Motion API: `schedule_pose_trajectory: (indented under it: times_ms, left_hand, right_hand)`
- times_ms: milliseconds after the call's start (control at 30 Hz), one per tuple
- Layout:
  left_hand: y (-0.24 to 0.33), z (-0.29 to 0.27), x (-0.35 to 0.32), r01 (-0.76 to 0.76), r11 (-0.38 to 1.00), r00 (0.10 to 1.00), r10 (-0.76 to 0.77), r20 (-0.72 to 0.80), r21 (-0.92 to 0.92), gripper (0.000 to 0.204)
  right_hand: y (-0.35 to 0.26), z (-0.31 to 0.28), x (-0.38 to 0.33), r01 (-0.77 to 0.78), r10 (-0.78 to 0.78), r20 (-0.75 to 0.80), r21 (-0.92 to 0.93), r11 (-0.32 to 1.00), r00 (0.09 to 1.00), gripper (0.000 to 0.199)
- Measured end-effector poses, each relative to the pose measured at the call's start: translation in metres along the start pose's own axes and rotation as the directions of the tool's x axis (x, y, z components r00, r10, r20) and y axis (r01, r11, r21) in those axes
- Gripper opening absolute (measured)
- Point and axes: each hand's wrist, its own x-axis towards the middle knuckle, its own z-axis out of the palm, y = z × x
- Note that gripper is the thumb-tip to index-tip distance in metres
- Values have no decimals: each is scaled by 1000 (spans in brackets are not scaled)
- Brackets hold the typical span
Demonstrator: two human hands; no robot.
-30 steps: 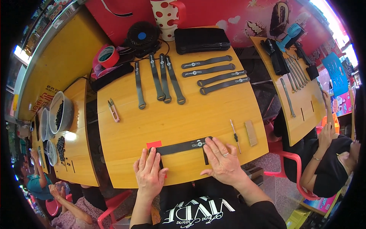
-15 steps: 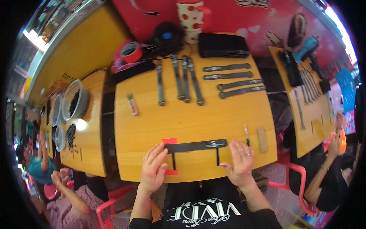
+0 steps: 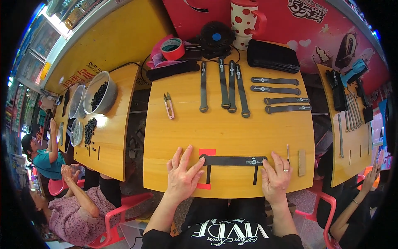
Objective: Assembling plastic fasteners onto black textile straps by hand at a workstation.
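A dark grey strap [image 3: 232, 160] with a white print near its right end lies flat across the front of the wooden table. My left hand [image 3: 182, 176] is open, fingers spread, with the index fingertip at the strap's left end. At the right end, my right hand [image 3: 277, 180] rests with outstretched fingers, its fingertips against or just beside the strap. Under the strap run two short black stripes, a left one [image 3: 208, 175] and a right one [image 3: 255, 176]. Red tape pieces mark the table above [image 3: 207, 152] and below [image 3: 204, 186] the left stripe.
Several finished-looking straps [image 3: 232, 89] lie farther back, more [image 3: 287, 100] at back right. Pink thread snips [image 3: 168, 107] lie left; a thin tool [image 3: 288, 152] and a tan block [image 3: 302, 162] right. Behind stand a black stack [image 3: 273, 57], fan [image 3: 216, 37] and cup [image 3: 243, 25]. People sit both sides.
The view has shifted, moving the table rightward in it. My left fingers have spread, the index reaching onto the strap's end. My right hand has turned its palm down beside the other end.
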Motion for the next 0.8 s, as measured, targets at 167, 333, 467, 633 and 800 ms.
schedule_pose_trajectory:
  times_ms: [167,333,467,633,800]
  left_hand:
    - [-1,-11,8,-31,995,999,30,-11,-97,34]
    - [-15,-1,46,2,927,975,-85,-206,-374,26]
    - [-3,4,118,21,1000,952,-18,-307,5,30]
    - [0,7,173,241,932,963,-195,-186,271,34]
    - [-20,14,184,395,918,918,-395,-22,38,36]
  right_hand:
    - [6,0,-2,-23,25,-32,50,998,999,32]
    - [2,0,-2,-21,24,-38,69,997,999,32]
    - [3,-1,-3,-15,18,-53,56,998,998,33]
    - [0,-3,-1,-1,3,-45,60,998,999,32]
    - [2,-4,1,-8,12,-46,77,997,999,32]
